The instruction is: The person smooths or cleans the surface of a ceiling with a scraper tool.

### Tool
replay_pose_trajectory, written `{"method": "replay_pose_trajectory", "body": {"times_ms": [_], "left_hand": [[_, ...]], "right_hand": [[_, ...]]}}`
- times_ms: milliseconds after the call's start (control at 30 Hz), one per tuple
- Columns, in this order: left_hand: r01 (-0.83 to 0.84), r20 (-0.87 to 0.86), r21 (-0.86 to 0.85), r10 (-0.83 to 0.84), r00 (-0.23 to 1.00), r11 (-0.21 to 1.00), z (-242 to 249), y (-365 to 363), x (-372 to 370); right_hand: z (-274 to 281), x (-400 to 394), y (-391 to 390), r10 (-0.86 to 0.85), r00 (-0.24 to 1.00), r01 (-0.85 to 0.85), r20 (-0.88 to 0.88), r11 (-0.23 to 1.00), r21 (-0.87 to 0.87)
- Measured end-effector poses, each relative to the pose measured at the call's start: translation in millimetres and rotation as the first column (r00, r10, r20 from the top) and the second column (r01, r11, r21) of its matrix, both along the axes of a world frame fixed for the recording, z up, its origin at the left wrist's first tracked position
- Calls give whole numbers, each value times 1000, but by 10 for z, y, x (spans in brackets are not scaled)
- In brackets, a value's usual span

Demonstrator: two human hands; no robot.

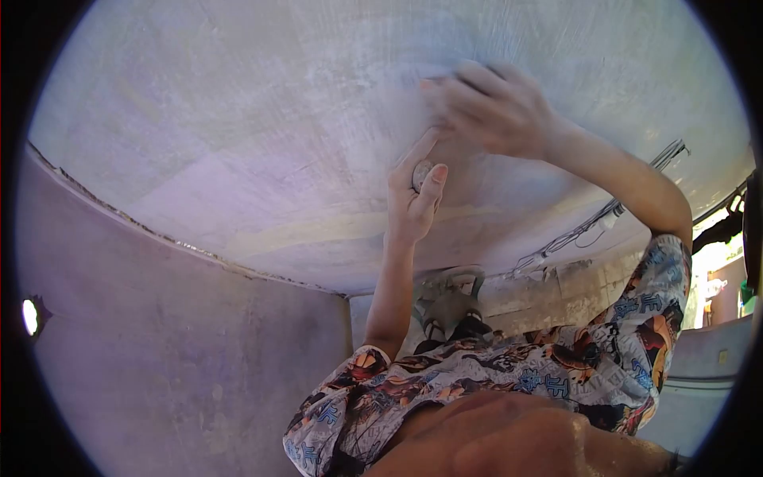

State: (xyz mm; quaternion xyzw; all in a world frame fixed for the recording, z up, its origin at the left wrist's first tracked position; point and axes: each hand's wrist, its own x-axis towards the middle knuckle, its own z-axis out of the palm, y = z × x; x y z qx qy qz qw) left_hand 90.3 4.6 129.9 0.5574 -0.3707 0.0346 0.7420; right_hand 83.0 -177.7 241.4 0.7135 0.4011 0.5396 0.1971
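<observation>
Beside the pale, patchy plastered surface (262,103), my left hand (415,191) is raised, with its thumb bent over a small round greyish object (422,173) against the palm. Its fingertips reach up towards my other hand. My right hand (493,111) is just above and to the right, in front of the same surface. Motion blur smears its fingers, so whether it holds anything cannot be made out.
A plain wall (183,342) with a bright round light (30,316) is at the left. Cables (572,232) run along the surface at the right. Feet in dark sandals (469,322) show below, near a greyish object (449,290). A bright opening (711,274) is at far right.
</observation>
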Motion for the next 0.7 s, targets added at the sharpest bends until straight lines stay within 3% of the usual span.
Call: {"method": "replay_pose_trajectory", "body": {"times_ms": [133, 167, 200, 233, 300, 333, 400, 467, 600, 633, 700], "left_hand": [[-175, 35, -60, 177, 984, 983, -84, 150, -184], [-128, 38, -219, 139, 990, 967, -166, 187, -252], [-77, 47, -368, 101, 994, 927, -239, 214, -322], [-91, 40, -371, 114, 993, 924, -292, 208, -391], [62, -59, -422, -96, 994, 904, -360, 127, -526], [46, -60, -422, -79, 995, 906, -354, 74, -558], [224, -143, -303, -276, 951, 926, -300, -13, -594], [178, -95, -190, -198, 976, 966, -197, -169, -662], [149, 60, 105, -156, 986, 983, -80, -194, -590], [136, 64, 108, -144, 988, 985, -29, -192, -568], [46, 95, 347, -84, 992, 937, 106, -182, -626]], "right_hand": [[-315, -652, -460, -162, 907, 279, -388, 923, 265], [-400, -764, -464, -151, 909, 263, -388, 930, 255], [-531, -873, -453, 72, 800, 245, -596, 867, 434], [-679, -968, -432, 319, 624, 282, -713, 759, 587], [-1009, -1035, -248, 694, 357, 226, -625, 585, 779], [-1087, -1027, -178, 720, 285, 193, -632, 603, 774], [-1279, -1003, -94, 750, 194, 146, -632, 615, 775], [-1471, -942, -84, 822, -97, 243, -561, 566, 787], [-1628, -820, -60, 849, -25, 146, -527, 525, 838], [-1627, -780, -78, 850, -34, 136, -526, 525, 840], [-1652, -778, -117, 867, -42, 175, -496, 495, 851]]}}
